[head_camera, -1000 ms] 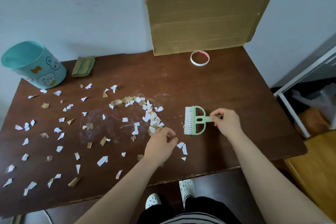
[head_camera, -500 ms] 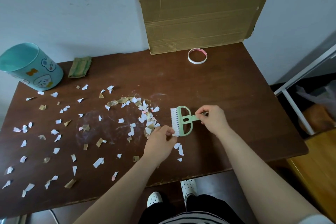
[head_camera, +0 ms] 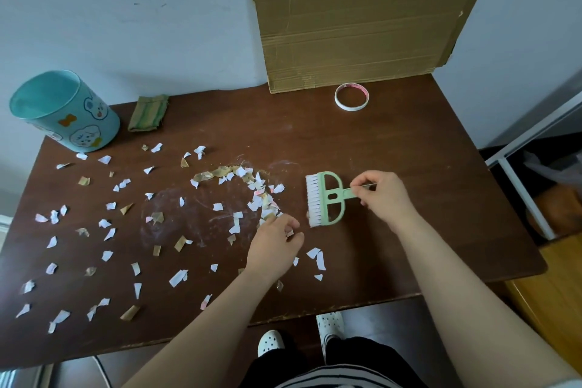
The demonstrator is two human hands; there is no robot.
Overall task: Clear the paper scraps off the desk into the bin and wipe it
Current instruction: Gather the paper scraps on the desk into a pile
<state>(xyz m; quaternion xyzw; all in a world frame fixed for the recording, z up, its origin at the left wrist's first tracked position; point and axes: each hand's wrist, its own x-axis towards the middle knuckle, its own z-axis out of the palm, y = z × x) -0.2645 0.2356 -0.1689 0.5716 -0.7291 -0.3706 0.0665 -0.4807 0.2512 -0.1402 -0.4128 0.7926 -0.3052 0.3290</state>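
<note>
Paper scrap (head_camera: 289,233) pinched in left grip (head_camera: 274,249); right grip (head_camera: 382,198) pinches brush (head_camera: 327,198).

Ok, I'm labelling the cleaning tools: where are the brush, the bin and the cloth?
brush (head_camera: 325,198): head view, green frame behind the bristles.
bin (head_camera: 78,126): head view, outer wall.
cloth (head_camera: 147,113): head view, folded middle.

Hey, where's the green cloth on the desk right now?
In the head view, the green cloth lies at the back left of the desk, close to the wall, just right of the teal bin.
</note>
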